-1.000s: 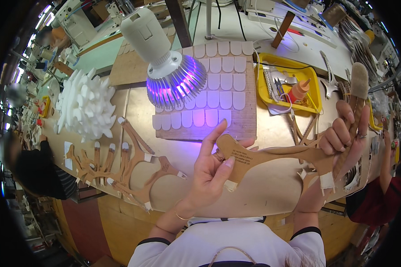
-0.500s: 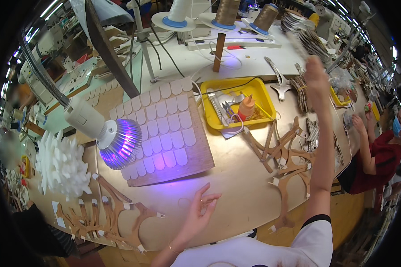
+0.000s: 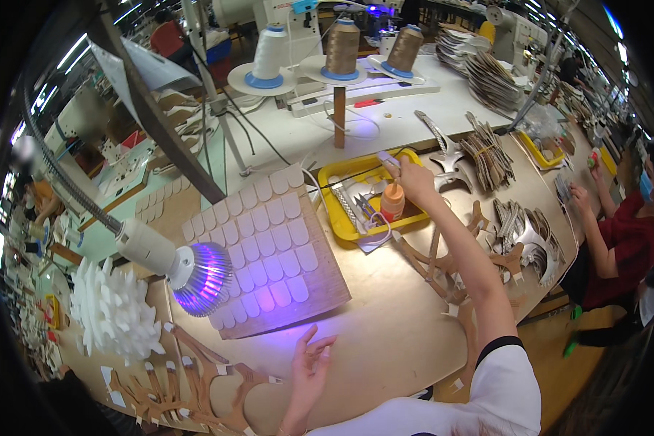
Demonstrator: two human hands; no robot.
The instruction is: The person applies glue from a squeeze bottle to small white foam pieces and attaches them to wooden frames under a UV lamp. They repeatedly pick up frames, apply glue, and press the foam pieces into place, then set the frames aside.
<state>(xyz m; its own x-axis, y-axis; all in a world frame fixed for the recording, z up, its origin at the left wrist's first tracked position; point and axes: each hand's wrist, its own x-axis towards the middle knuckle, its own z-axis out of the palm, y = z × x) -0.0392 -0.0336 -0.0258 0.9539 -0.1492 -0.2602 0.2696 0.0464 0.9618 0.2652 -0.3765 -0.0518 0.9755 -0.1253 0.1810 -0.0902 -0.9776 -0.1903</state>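
Observation:
My right hand [image 3: 416, 183] reaches over the yellow tray [image 3: 332, 221] with its fingers closed on a pale, flat-ended piece [image 3: 389, 163]; its kind I cannot make out. Just below that hand an orange squeeze bottle [image 3: 393, 200] stands in the tray, beside tweezers-like tools [image 3: 363, 206] and a patterned strip [image 3: 346, 202]. My left hand [image 3: 311, 363] hovers over the near part of the table, fingers apart and holding nothing. Ahead of it lies a board [image 3: 327, 294] with rows of pale round-ended tabs [image 3: 277, 212], lit violet by a lamp [image 3: 203, 280].
Brown forked strap pieces [image 3: 232, 396] lie front left, near a white spiky bundle [image 3: 116, 309]. Patterned forked pieces [image 3: 443, 151] and stacked straps [image 3: 489, 156] are right of the tray. Thread cones [image 3: 341, 49] stand behind. Another person [image 3: 609, 240] works at the right.
My right hand has come back from the far right to the tray and grips a pale piece. A second patterned forked piece now shows beside the first. The view has shifted.

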